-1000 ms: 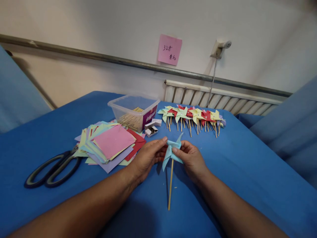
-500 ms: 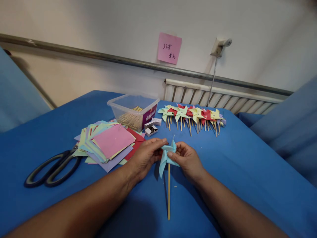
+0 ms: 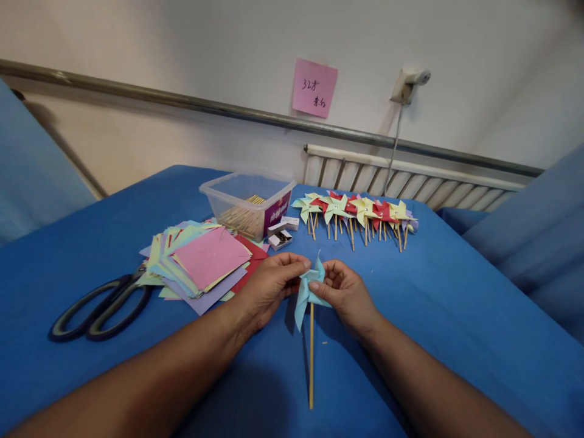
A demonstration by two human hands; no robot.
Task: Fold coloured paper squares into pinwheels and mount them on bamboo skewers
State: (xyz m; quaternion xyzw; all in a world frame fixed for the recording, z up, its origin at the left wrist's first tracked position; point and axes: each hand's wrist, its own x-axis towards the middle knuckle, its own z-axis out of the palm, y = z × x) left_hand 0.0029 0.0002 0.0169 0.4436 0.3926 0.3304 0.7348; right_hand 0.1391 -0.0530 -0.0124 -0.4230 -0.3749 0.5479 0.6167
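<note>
A light-blue paper pinwheel on a thin wooden stick is held between my two hands above the blue table. My left hand pinches its upper left blade, thumb on top and fingers curled behind. From the other side, my right hand grips the pinwheel with its thumb pressed on the front near the centre. Below the paper the stick points down towards me. The fingers behind the paper are partly hidden.
Left lie large scissors and a stack of coloured paper squares. Behind are a clear plastic box of sticks and a small open box of pins. Several pinwheels lie at the back right of the blue table.
Both hands keep their hold on the light-blue pinwheel. Its blades and my left fingers have shifted only slightly, and the whole view has moved a little.
</note>
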